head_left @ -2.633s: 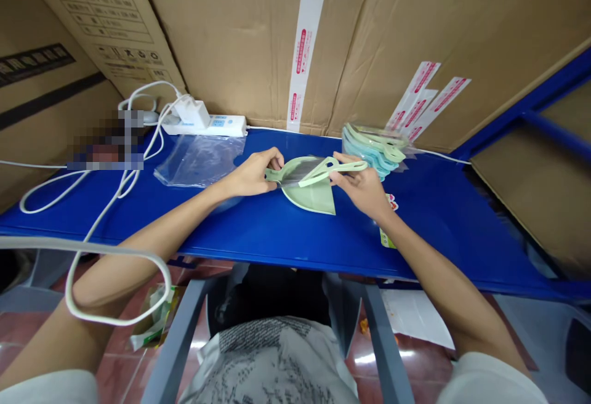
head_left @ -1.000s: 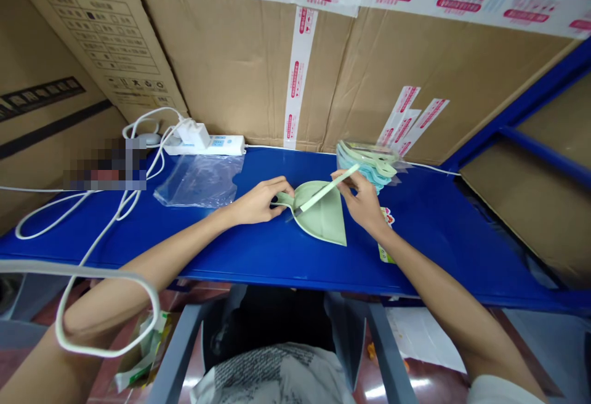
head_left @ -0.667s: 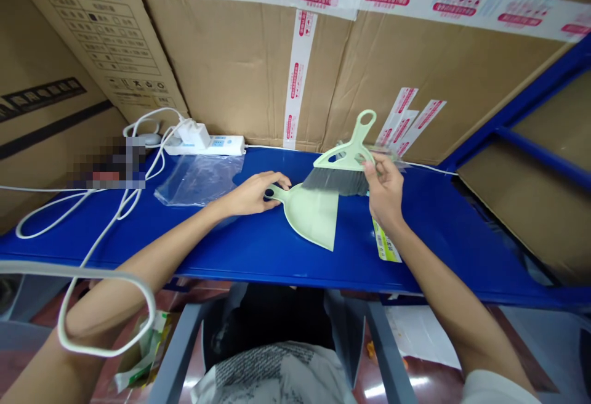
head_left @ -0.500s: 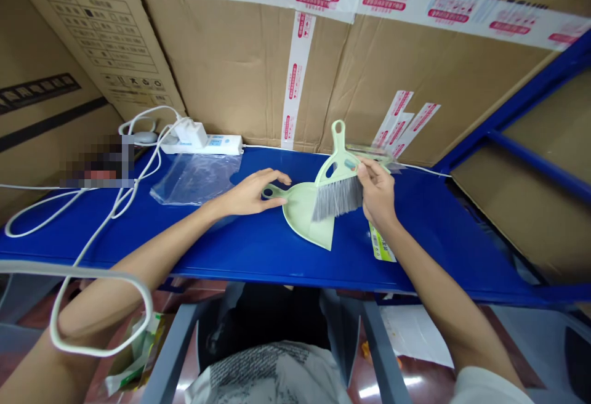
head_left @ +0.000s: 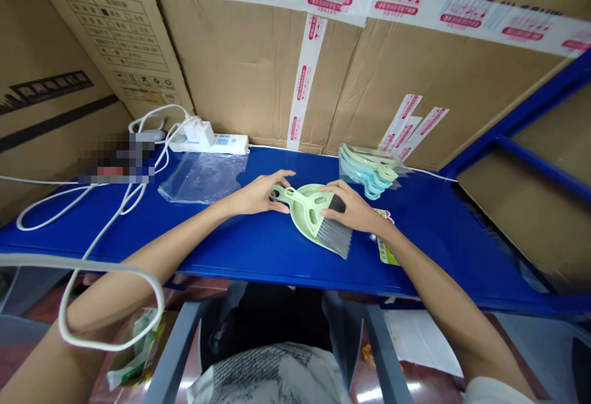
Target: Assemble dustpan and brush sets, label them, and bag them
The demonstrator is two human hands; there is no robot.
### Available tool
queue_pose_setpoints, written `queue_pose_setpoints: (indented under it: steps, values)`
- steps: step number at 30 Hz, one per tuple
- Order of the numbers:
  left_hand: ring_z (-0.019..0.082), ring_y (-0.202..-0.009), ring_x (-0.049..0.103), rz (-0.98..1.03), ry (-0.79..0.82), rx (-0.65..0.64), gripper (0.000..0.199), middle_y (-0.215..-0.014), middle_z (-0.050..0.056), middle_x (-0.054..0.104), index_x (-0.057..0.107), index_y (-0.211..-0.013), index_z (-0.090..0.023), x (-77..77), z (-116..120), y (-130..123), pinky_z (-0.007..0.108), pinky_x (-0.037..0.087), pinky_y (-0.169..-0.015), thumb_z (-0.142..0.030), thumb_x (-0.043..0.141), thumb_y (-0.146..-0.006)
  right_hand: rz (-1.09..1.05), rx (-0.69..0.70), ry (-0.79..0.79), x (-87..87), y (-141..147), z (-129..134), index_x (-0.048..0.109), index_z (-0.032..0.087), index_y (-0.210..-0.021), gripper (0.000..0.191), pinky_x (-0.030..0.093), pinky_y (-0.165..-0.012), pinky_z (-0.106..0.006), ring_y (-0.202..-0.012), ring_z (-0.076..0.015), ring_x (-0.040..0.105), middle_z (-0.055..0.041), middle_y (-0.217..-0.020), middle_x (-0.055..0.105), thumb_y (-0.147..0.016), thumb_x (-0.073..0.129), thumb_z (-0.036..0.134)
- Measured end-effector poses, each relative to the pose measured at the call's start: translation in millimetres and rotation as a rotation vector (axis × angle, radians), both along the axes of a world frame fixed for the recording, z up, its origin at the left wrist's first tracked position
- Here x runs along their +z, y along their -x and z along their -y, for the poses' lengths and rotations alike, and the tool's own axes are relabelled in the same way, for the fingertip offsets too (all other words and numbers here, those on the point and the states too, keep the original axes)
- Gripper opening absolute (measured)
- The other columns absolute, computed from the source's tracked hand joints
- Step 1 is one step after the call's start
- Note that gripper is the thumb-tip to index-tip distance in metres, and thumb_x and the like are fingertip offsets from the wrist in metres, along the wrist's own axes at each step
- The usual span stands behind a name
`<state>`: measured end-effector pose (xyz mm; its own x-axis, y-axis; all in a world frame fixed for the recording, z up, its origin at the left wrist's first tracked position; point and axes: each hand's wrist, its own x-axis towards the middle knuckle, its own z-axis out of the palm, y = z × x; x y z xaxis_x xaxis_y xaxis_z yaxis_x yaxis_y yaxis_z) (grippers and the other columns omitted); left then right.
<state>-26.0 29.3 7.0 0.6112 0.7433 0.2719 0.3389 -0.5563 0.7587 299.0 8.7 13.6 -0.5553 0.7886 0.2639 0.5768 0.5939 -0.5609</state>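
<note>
A light green hand brush (head_left: 316, 212) with grey bristles lies over a matching green dustpan (head_left: 302, 220), its handle pointing left along the pan's handle. My right hand (head_left: 353, 208) grips the brush head from the right, thumb on the near face and fingers over the far side. At the handle end, my left hand (head_left: 261, 193) has thumb and fingers apart around the two handles. Whether its fingers touch them I cannot tell. Part of the pan is hidden beneath the brush.
Behind my right hand lie bagged green and blue brush sets (head_left: 369, 170). A yellow-green card (head_left: 386, 250) sits by my right forearm. Left are a clear plastic bag (head_left: 203, 177), a power strip (head_left: 233, 143) and looping white cables (head_left: 133, 197). Cardboard boxes (head_left: 240, 71) back the blue table (head_left: 258, 250).
The brush has turned from upright, handle up, to lying over the dustpan with its handle leftward. My right hand has come left and down with it; the bagged sets are now visible.
</note>
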Motion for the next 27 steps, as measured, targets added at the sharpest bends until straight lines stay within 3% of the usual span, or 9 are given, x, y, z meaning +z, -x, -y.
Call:
queue_pose_setpoints:
  steps: [3,7,12,18,24,27]
  values:
    - [0.023,-0.106,0.076,0.061,0.063,-0.033,0.069,-0.118,0.010,0.079,0.064,-0.140,-0.019,-1.4,2,-4,0.037,0.057,-0.095,-0.039,0.093,-0.081,0.078,0.070,-0.007,0.2,6,6,0.066,0.028,-0.151,0.068,0.049,-0.121,-0.056,-0.136,-0.0337,0.062,-0.0151,-0.144,0.054,-0.093,0.080,0.060]
    - [0.022,-0.105,0.076,0.211,0.199,-0.047,0.051,-0.114,0.011,0.080,0.070,-0.129,-0.016,-9.6,3,-13,0.039,0.058,-0.098,-0.038,0.088,-0.086,0.123,0.067,-0.063,-3.6,15,13,0.061,0.037,-0.159,0.066,0.053,-0.117,-0.056,-0.127,-0.0315,0.063,-0.0127,-0.145,0.051,-0.099,0.074,0.058]
    - [0.021,-0.087,0.079,0.370,0.524,0.091,0.054,-0.097,0.008,0.080,0.073,-0.113,-0.014,-11.8,2,-13,0.037,0.065,-0.081,-0.035,0.101,-0.072,0.199,0.075,-0.203,-6.9,21,16,0.055,0.039,-0.165,0.068,0.051,-0.115,-0.064,-0.133,-0.0369,0.056,-0.0142,-0.145,0.056,-0.102,0.068,0.060]
    - [0.026,-0.068,0.081,0.230,0.785,0.100,0.062,-0.086,0.011,0.080,0.071,-0.117,-0.011,3.3,12,-8,0.036,0.067,-0.060,-0.048,0.100,-0.076,0.223,0.093,-0.284,-3.6,22,18,0.069,0.031,-0.153,0.063,0.048,-0.116,-0.066,-0.133,-0.0401,0.054,-0.0174,-0.141,0.063,-0.099,0.072,0.063]
    - [0.020,-0.062,0.077,0.394,0.754,0.093,0.062,-0.075,0.007,0.078,0.067,-0.117,-0.012,4.2,13,-15,0.026,0.061,-0.054,-0.038,0.103,-0.075,0.163,-0.028,-0.257,0.7,25,25,0.064,0.029,-0.155,0.074,0.049,-0.118,-0.067,-0.141,-0.0425,0.056,-0.0183,-0.153,0.057,-0.093,0.077,0.067]
    - [0.014,-0.058,0.071,0.483,0.679,0.113,0.060,-0.075,0.005,0.077,0.067,-0.120,-0.012,10.1,15,-19,0.020,0.050,-0.048,-0.034,0.101,-0.076,0.014,-0.112,-0.127,8.6,23,25,0.069,0.029,-0.148,0.054,0.054,-0.112,-0.059,-0.129,-0.0373,0.068,-0.0142,-0.142,0.069,-0.103,0.064,0.059]
